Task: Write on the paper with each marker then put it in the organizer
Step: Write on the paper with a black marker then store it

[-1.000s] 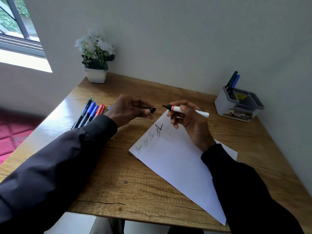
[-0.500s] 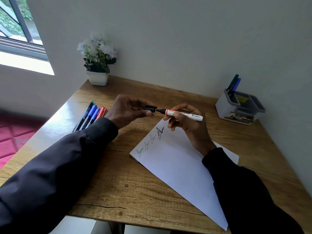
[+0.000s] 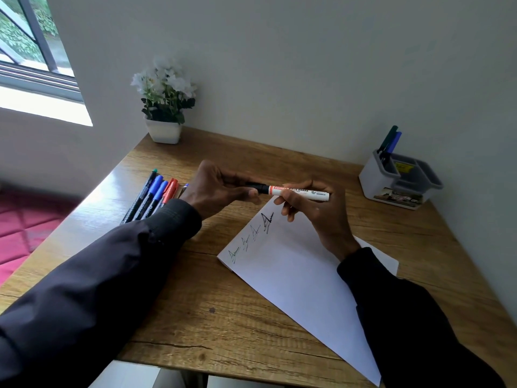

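Closest to you, at the bottom of the frame, your two dark sleeves [image 3: 98,289] come in over the front edge of the wooden desk [image 3: 223,317]. Between them, toward the lower right, a white sheet of paper [image 3: 302,281] lies flat and skewed, one corner pointing up the frame. Four small scribbles [image 3: 256,232] run along its upper left edge, from a green one at the lower end to a bolder black one at the upper end.

Just above that corner, at frame centre, your hands meet over the desk. Your right hand [image 3: 316,211] has its fingers [image 3: 288,204] curled round the barrel of a white whiteboard marker [image 3: 299,192], held roughly level and off the paper. Your left hand [image 3: 215,191] pinches the black cap [image 3: 257,187] at the marker's left end. The cap meets the orange band, but whether it is fully seated cannot be told.

Left of your left hand, a row of loose markers [image 3: 154,197] lies side by side on the desk: one dark with a green end, two blue, one red, and another mostly hidden behind the wrist.

Farther back at the right edge, the grey organizer [image 3: 400,180] stands against the wall, with a green and a blue marker [image 3: 390,141] leaning in its back left compartment. At the desk's far left corner sits a white pot of white flowers [image 3: 165,107], with a window [image 3: 28,51] at the upper left.
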Motion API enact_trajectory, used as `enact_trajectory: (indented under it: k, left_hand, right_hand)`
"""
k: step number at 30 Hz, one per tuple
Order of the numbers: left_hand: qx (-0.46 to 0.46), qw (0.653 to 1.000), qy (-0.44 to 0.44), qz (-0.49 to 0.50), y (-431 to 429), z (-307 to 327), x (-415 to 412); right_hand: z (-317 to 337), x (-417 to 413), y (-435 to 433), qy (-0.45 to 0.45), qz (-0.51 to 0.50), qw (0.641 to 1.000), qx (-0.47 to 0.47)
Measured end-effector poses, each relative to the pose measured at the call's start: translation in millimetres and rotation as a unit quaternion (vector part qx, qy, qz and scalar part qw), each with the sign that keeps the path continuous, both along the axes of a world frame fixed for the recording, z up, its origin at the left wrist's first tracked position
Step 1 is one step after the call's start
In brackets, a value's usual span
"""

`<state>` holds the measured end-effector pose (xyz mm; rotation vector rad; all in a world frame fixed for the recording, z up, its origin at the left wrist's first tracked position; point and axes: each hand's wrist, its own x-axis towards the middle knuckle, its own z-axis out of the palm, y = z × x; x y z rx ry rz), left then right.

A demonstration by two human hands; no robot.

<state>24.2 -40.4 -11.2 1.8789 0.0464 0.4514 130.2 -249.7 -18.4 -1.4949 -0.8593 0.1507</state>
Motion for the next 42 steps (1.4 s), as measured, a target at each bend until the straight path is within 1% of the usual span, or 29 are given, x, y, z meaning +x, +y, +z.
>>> enact_trajectory:
  k: [5, 9, 14, 19, 21, 23, 26, 28, 30, 32, 34, 37, 40, 42]
  left_hand:
    - [-0.015, 1.000, -0.004, 0.022, -4, 1, -1]
    - [0.003, 0.999, -0.014, 0.035, -9, 1, -1]
    - [0.023, 0.998, -0.023, 0.046, -13, 2, -2]
    - [0.010, 0.997, -0.054, 0.061, -14, 8, 1]
    - [0.010, 0.996, -0.063, 0.064, -17, 9, 4]
    - [-0.002, 0.996, -0.062, 0.071, -21, 10, 6]
    - [-0.013, 0.994, -0.062, 0.087, -28, 16, 13]
    - [-0.017, 0.993, -0.071, 0.095, -34, 22, 19]
    - [-0.015, 0.991, -0.091, 0.094, -42, 29, 26]
    - [-0.008, 0.990, -0.112, 0.084, -52, 38, 33]
    - [-0.017, 0.989, -0.125, 0.076, -60, 46, 41]
    - [-0.026, 0.989, -0.122, 0.077, -61, 50, 48]
    - [-0.033, 0.993, -0.085, 0.076, -50, 37, 49]
    - [-0.005, 0.996, -0.038, 0.078, -41, 21, 46]
  right_hand:
    - [-2, 0, 3, 0.004, 0.000, 1.000, 0.015]
    - [-4, -1, 4, 0.020, 0.005, 0.999, 0.028]
    - [-5, -3, 5, 0.034, 0.004, 0.999, 0.027]
    - [2, 3, 3, 0.043, -0.016, 0.999, 0.013]
    - [5, 8, -2, 0.007, -0.048, 0.999, -0.021]
    - [6, 12, -8, -0.059, -0.090, 0.991, -0.075]
    - [11, 17, -13, -0.169, -0.117, 0.966, -0.156]
    - [17, 21, -13, -0.232, -0.135, 0.945, -0.185]
    - [22, 25, -14, -0.270, -0.159, 0.928, -0.201]
    - [26, 29, -17, -0.283, -0.187, 0.917, -0.208]
    - [32, 32, -23, -0.279, -0.210, 0.916, -0.196]
    - [46, 45, -38, -0.239, -0.223, 0.930, -0.168]
    - [57, 68, -63, -0.172, -0.237, 0.948, -0.127]
    - [66, 83, -82, -0.119, -0.261, 0.954, -0.091]
